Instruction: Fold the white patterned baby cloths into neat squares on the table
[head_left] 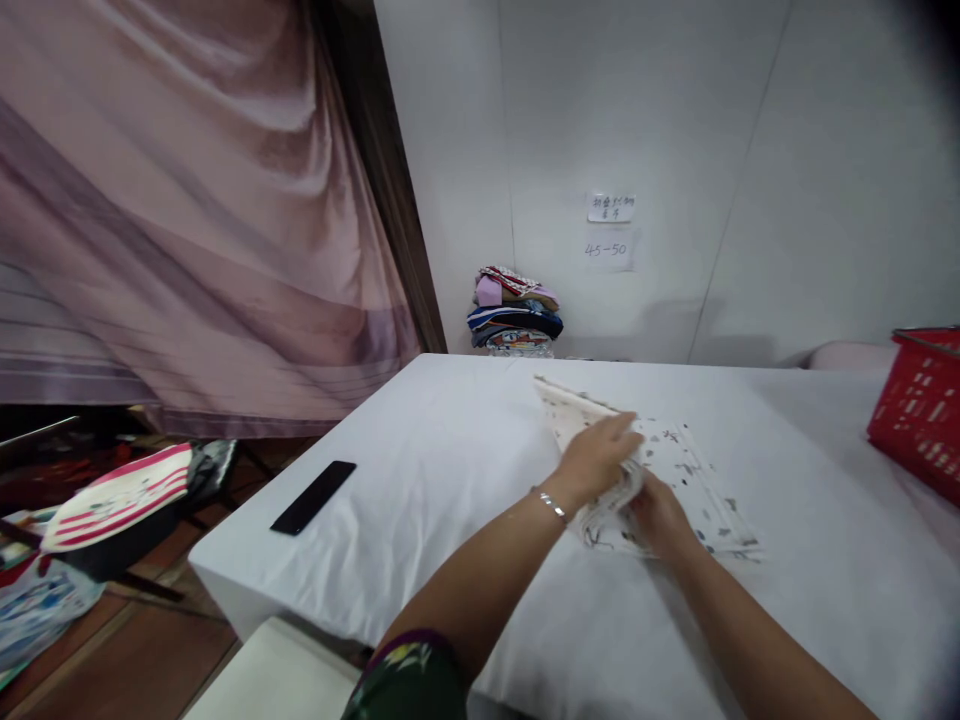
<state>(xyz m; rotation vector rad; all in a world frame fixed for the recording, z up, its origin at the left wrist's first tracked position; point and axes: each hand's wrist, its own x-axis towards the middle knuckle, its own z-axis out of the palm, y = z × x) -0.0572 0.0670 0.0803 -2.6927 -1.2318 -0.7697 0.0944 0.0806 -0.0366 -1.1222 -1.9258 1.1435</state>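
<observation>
A white cloth with small scattered prints (679, 470) lies on the white-covered table (420, 480), partly folded over on itself. Its left part is lifted and doubled into layers, while the right part rests flat. My left hand (600, 455), with a silver bracelet at the wrist, is closed over the top of the raised fold. Just to the right and nearer to me, my right hand (660, 512) grips the fold's edge; some of its fingers are hidden by the fabric. The two hands are close together.
A black flat slab (313, 497) lies near the table's left edge. Folded fabrics (516, 312) are stacked beyond the far edge, by the wall. A red basket (919, 410) stands at the right. A pink curtain (225, 200) hangs at left, above a chair with a striped cushion (124, 500).
</observation>
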